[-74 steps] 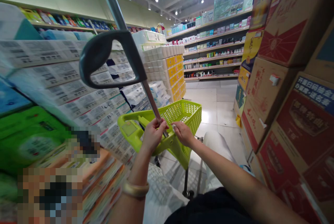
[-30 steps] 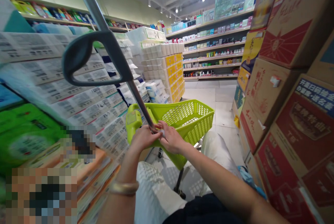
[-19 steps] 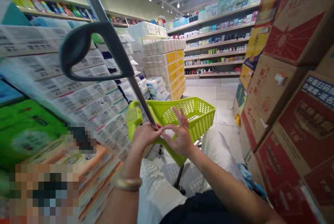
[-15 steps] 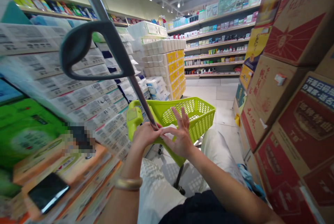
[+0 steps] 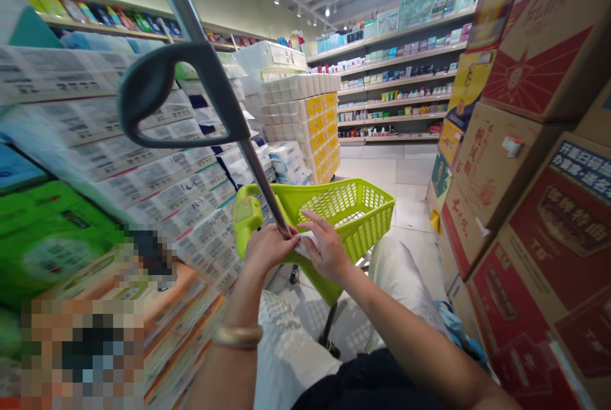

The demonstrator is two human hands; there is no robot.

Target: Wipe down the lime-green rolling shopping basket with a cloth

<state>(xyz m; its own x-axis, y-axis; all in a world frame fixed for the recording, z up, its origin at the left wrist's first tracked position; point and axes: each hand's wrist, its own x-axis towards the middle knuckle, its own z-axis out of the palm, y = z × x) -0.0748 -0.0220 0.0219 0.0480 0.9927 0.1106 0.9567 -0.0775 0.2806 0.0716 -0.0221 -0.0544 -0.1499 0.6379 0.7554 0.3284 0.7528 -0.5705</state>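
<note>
A shiny metal pole with a dark grey plastic loop handle slants from the top of the head view down to my hands. Closed around its lower part is my left hand, with a gold-coloured bangle on the wrist. My right hand lies right beside it, fingers bent over a small white tissue-like piece close to the pole's lower end. The palm side of that hand and the pole's end are hidden. Just behind both hands stands a lime-green shopping cart with a perforated basket.
Stacked paper packs fill the left side. Cardboard cartons rise close on the right. Shelves of small goods line the back, beyond a tiled floor. My light-trousered legs straddle the area under my hands.
My right hand's raised, spread fingers have come down and closed over the white piece. The pole's handle has shifted slightly right, while my left hand keeps its hold.
</note>
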